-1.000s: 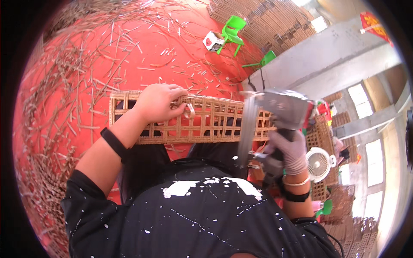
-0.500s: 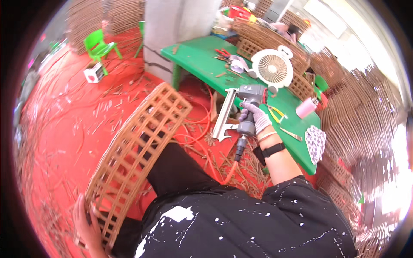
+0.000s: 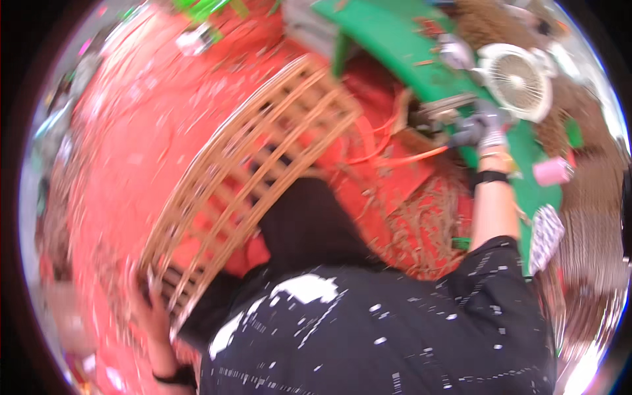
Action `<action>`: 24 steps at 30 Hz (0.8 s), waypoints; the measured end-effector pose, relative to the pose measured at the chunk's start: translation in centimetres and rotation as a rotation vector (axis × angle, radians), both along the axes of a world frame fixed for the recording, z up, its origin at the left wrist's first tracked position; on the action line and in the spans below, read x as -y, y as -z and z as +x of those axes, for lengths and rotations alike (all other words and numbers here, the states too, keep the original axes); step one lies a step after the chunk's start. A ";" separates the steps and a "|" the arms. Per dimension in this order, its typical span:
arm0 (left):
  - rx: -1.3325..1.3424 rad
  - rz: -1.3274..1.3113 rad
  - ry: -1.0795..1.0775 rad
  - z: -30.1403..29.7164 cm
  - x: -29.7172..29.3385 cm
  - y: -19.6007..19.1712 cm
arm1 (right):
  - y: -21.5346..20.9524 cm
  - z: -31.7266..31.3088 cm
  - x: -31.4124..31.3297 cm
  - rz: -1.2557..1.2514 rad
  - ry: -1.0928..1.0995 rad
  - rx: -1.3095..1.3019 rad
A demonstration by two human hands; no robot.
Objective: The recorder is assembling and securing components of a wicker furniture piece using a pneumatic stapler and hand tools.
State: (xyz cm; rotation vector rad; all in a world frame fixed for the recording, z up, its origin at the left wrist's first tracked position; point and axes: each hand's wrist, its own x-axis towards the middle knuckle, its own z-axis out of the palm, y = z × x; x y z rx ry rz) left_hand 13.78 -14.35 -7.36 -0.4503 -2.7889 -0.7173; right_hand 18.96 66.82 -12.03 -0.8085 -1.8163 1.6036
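A long brown lattice basket [image 3: 227, 181] of thin slats lies tilted across my lap. At its near left end, my left hand [image 3: 150, 313] holds the rim, the fingers on the outside and blurred. Away to the right, over the edge of the green table, my right hand [image 3: 490, 131], in a pale glove, is closed round the handle of an air nail gun [image 3: 464, 128]. Motion smears the nail gun's outline. From its handle end an orange air hose [image 3: 415, 157] trails left toward the floor.
On the green table [image 3: 388, 39] stand a white fan [image 3: 517, 80], a pink bottle [image 3: 553, 171] and a checked cloth [image 3: 546, 237]. A wooden box [image 3: 415, 125] is by the table's edge. Wood scraps [image 3: 421, 230] litter the red floor [image 3: 131, 164]. Brown stacks rise at right.
The view has swung down and left. My right hand has carried the nail gun away from the basket, to the right and lower, turning it. My left hand stays at the basket's near end.
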 end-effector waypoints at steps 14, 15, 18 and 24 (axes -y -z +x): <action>-0.190 -0.393 -0.095 5.2 -3.8 2.1 | -2.6 -2.3 15.0 0.781 0.007 -0.116; -0.196 -0.400 -0.083 5.0 -3.6 2.2 | -2.7 -2.7 20.0 0.599 -0.230 0.009; -0.202 -0.345 -0.068 4.3 -3.4 2.2 | -0.2 -4.3 28.3 0.420 -0.711 0.188; -0.229 -0.276 -0.012 -0.3 -2.2 -0.4 | -3.5 -10.3 36.1 1.065 -0.920 0.164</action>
